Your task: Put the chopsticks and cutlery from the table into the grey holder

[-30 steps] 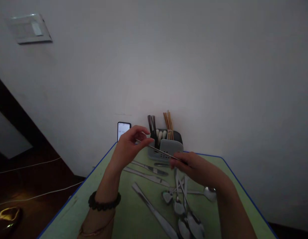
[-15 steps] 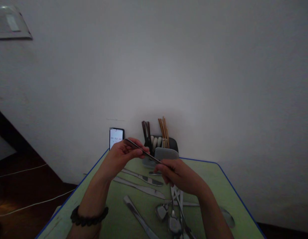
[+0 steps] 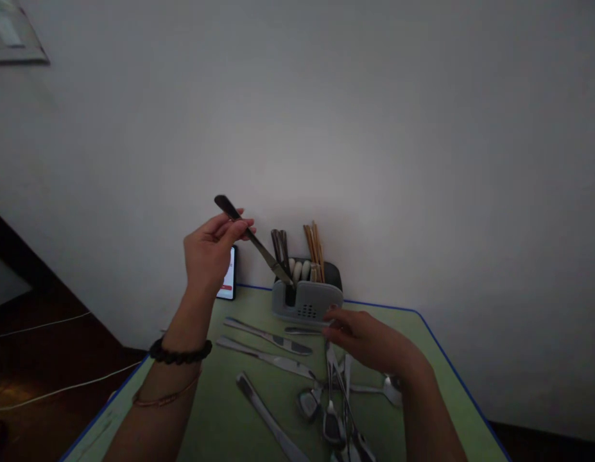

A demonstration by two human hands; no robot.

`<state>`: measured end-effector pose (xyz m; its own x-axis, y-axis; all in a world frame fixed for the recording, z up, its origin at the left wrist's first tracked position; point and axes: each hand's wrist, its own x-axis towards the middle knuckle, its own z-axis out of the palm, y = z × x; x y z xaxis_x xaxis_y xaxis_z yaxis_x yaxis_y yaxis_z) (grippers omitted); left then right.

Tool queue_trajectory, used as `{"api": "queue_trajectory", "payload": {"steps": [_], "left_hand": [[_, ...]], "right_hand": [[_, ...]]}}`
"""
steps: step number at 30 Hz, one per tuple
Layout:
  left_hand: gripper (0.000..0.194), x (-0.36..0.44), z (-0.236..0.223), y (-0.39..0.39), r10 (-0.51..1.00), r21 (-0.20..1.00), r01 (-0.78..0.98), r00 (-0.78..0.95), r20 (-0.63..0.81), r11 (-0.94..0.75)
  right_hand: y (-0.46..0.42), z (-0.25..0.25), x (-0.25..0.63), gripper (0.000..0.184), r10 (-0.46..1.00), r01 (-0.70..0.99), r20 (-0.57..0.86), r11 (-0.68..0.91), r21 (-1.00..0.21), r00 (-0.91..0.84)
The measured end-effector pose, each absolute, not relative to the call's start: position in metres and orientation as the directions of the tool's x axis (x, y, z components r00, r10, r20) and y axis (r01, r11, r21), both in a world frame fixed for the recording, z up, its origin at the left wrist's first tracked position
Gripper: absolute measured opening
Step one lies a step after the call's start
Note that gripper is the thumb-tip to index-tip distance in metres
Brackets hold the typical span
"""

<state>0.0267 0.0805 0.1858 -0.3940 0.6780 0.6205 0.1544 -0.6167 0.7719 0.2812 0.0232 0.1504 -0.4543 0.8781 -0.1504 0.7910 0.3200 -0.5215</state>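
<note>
My left hand (image 3: 214, 247) is closed on a table knife (image 3: 264, 253), pinching it by the handle. Its darker handle end points up and left, while the blade slants down to the left slot of a grey cutlery holder (image 3: 321, 301). Whether the tip is inside the slot or just in front, I cannot tell. My right hand (image 3: 367, 337) holds nothing visible, its thumb and forefinger slightly apart, in front of the holder and above a pile of spoons (image 3: 333, 427). Dark-handled cutlery (image 3: 278, 244), white rounded handles (image 3: 298, 269) and wooden chopsticks (image 3: 315, 244) stand in the holder.
Several loose knives lie on the green table (image 3: 215, 410), among them a knife (image 3: 268, 335) near the holder and another knife (image 3: 266, 414) farther forward. A phone (image 3: 228, 282) leans against the wall (image 3: 398, 160) behind my left hand. The table has a blue edge.
My left hand has risen with the knife, which has swung steeper, its blade now at the holder. My right hand has let go of the knife's other end and shifted right and slightly down.
</note>
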Motion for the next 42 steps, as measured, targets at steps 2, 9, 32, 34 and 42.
{"api": "queue_trajectory", "payload": {"steps": [2,9,32,34,42], "left_hand": [[0.033,0.032,0.178,0.087,0.706,0.780,0.155,-0.346,0.618,-0.606],[0.031,0.043,0.169,0.112,0.743,0.781,0.185,-0.240,0.625,-0.597],[0.029,0.043,0.119,0.149,0.883,0.839,0.387,-0.114,0.455,-0.382],[0.028,0.043,0.119,0.149,0.870,0.792,0.481,-0.112,0.480,-0.376],[0.035,0.040,0.110,0.148,0.866,0.741,0.571,-0.100,0.490,-0.353]], "right_hand": [[0.026,0.146,0.281,0.034,0.881,0.795,-0.149,0.318,-0.516,-0.449],[0.027,0.142,0.284,0.032,0.881,0.784,-0.141,0.316,-0.534,-0.451],[0.034,0.133,0.280,0.033,0.883,0.818,-0.193,0.286,-0.500,-0.427],[0.034,0.132,0.280,0.033,0.880,0.819,-0.195,0.293,-0.494,-0.432],[0.036,0.130,0.281,0.033,0.875,0.820,-0.187,0.318,-0.476,-0.447]]}}
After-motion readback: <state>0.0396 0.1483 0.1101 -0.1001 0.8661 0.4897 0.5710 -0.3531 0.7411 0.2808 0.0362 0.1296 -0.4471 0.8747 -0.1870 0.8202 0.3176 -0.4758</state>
